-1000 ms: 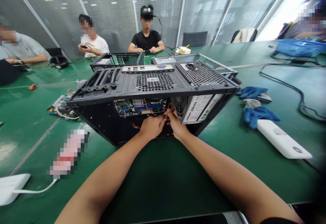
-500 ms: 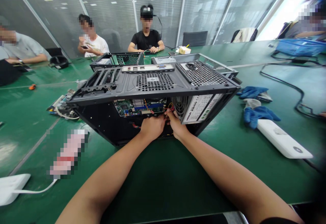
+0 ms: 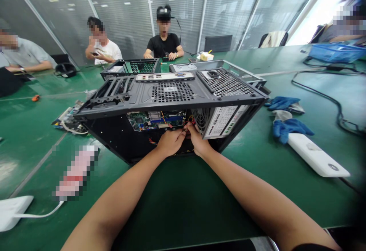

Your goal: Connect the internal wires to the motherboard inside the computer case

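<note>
A black computer case (image 3: 137, 102) lies with its back panel upward and its open side towards me. Inside are a green motherboard (image 3: 143, 120) and a power supply (image 3: 225, 121) with a fan grille and a printed label. My left hand (image 3: 171, 142) and my right hand (image 3: 198, 140) reach into the opening, fingertips meeting beside the fan. Both are closed, pinching at thin red and yellow cables (image 3: 191, 118); the exact part between the fingers is mostly hidden. A loose bundle of coloured wires (image 3: 153, 141) hangs left of my left hand.
Behind stand other case frames (image 3: 243, 72). Blue work gloves (image 3: 291, 125) and a white power bank (image 3: 317, 155) lie right, a loose circuit board (image 3: 67, 119) left. A blurred phone-like object (image 3: 77, 171) is on the green table (image 3: 183, 205). Several people sit around it.
My left hand has shifted slightly, its thumb now showing more clearly. The right hand stays beside the fan. Across the table, one person's hand has moved.
</note>
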